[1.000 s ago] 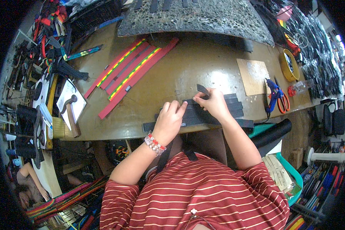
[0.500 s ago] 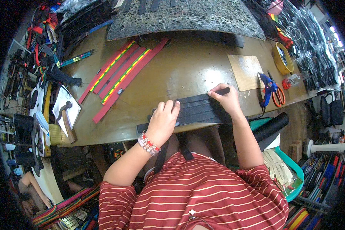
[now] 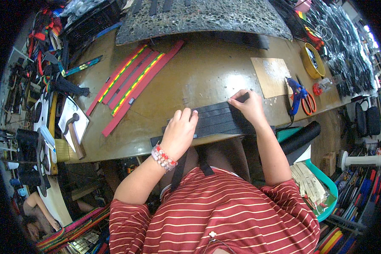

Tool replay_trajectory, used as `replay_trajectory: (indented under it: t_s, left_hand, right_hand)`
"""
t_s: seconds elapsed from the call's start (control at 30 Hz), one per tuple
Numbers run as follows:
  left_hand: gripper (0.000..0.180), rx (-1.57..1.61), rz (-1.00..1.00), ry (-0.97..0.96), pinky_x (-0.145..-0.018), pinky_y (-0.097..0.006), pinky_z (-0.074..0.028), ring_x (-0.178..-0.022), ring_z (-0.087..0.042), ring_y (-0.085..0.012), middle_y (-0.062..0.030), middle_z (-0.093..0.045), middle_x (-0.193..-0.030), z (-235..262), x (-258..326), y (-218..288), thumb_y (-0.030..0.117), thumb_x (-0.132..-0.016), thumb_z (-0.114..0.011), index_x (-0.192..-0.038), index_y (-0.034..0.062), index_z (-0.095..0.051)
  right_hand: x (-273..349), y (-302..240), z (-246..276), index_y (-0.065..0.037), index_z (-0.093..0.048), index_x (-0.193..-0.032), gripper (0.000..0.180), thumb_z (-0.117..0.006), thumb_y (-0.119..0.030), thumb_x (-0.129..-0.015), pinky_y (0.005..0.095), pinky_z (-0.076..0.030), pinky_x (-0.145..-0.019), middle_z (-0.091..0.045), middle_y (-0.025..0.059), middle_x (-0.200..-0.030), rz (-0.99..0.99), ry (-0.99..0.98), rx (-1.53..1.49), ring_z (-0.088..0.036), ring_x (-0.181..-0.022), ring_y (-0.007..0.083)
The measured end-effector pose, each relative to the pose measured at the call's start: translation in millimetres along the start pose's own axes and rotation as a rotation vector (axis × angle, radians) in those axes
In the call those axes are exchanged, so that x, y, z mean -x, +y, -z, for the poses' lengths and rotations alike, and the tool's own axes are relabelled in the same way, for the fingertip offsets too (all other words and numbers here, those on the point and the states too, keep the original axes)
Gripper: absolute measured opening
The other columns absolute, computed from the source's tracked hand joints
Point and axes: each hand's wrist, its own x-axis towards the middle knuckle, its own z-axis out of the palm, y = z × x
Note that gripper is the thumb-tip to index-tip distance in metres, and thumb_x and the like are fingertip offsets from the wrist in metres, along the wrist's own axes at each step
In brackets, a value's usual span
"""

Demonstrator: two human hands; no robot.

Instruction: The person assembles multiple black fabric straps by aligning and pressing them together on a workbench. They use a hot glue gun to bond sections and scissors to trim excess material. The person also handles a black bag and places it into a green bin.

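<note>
Several black fabric straps (image 3: pixel 216 120) lie side by side near the table's front edge, straight ahead of me. My left hand (image 3: pixel 178 130), with bead bracelets on the wrist, bears down on their left part, fingers bent and close together. The thumb of that hand is hidden. At the upper right end of the straps, my right hand (image 3: pixel 248 108) pinches a strap between thumb and forefinger. A dark strap end shows just above that forefinger.
Red straps (image 3: pixel 146 82) with patterned bands lie left on the table (image 3: pixel 203 72). A hammer (image 3: pixel 75 131) rests on a white board. At right are brown card (image 3: pixel 271 78), a blue glue gun (image 3: pixel 298 95), orange-handled scissors (image 3: pixel 310 104) and a yellow bowl (image 3: pixel 313 63). Another person's arm (image 3: pixel 46 209) shows lower left.
My right hand has shifted very slightly up and left, still pinching the strap. My left hand keeps nearly the same place. The whole view has tilted a little.
</note>
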Motion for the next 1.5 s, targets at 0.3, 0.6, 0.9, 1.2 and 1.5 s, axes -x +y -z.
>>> replay_trajectory:
  t_s: [0.3,0.6,0.9,1.2,1.5]
  left_hand:
    - [0.033,0.019,-0.213,-0.053,-0.079,-0.034,-0.052,-0.094,-0.056,-0.0278,-0.0149,-0.057,-0.098,-23,-56,43,0.008,-0.083,-0.050,-0.112,-0.0069,-0.056]
    - [0.038,-0.056,-0.239,-0.084,-0.079,-0.031,-0.053,-0.091,-0.056,-0.0251,-0.0134,-0.058,-0.099,-27,-56,45,0.007,-0.082,-0.051,-0.116,-0.0091,-0.054]
    - [0.039,-0.109,-0.259,-0.061,-0.079,-0.027,-0.051,-0.090,-0.054,-0.0227,-0.0118,-0.057,-0.098,-25,-54,46,0.007,-0.080,-0.053,-0.116,-0.0092,-0.055]
    - [0.038,-0.106,-0.260,-0.047,-0.077,-0.028,-0.052,-0.090,-0.055,-0.0224,-0.0116,-0.057,-0.097,-26,-54,44,0.008,-0.080,-0.053,-0.115,-0.0083,-0.056]
    - [0.043,0.073,-0.201,0.060,-0.093,-0.039,-0.046,-0.103,-0.054,-0.0263,-0.0102,-0.059,-0.113,-29,-33,25,0.008,-0.080,-0.051,-0.122,0.0005,-0.054]
  right_hand:
    - [0,-7,3,-0.001,-0.067,-0.084,0.022,-0.078,-0.017,-0.073,0.0331,-0.051,-0.064,-0.068,0.0147,-0.074,0.081,-0.048,0.094,-0.066,-0.069,0.0221]
    - [-10,39,58,0.001,-0.065,-0.089,0.015,-0.072,-0.011,-0.082,0.0219,-0.046,-0.051,-0.062,0.0028,-0.072,-0.200,-0.107,-0.326,-0.056,-0.060,0.0086]
    - [-6,40,50,0.002,-0.067,-0.083,0.014,-0.071,-0.010,-0.080,0.0223,-0.046,-0.051,-0.065,0.0037,-0.069,-0.211,-0.036,-0.107,-0.056,-0.055,0.0080]
    - [-3,34,50,0.003,-0.067,-0.086,0.015,-0.072,-0.009,-0.078,0.0301,-0.050,-0.059,-0.068,0.0098,-0.075,-0.131,-0.018,0.116,-0.062,-0.064,0.0147]
    - [46,-5,-17,-0.002,-0.039,-0.140,0.064,-0.051,-0.044,-0.092,0.0454,-0.022,-0.114,-0.038,0.0176,-0.146,0.362,-0.215,0.565,-0.033,-0.138,0.0284]
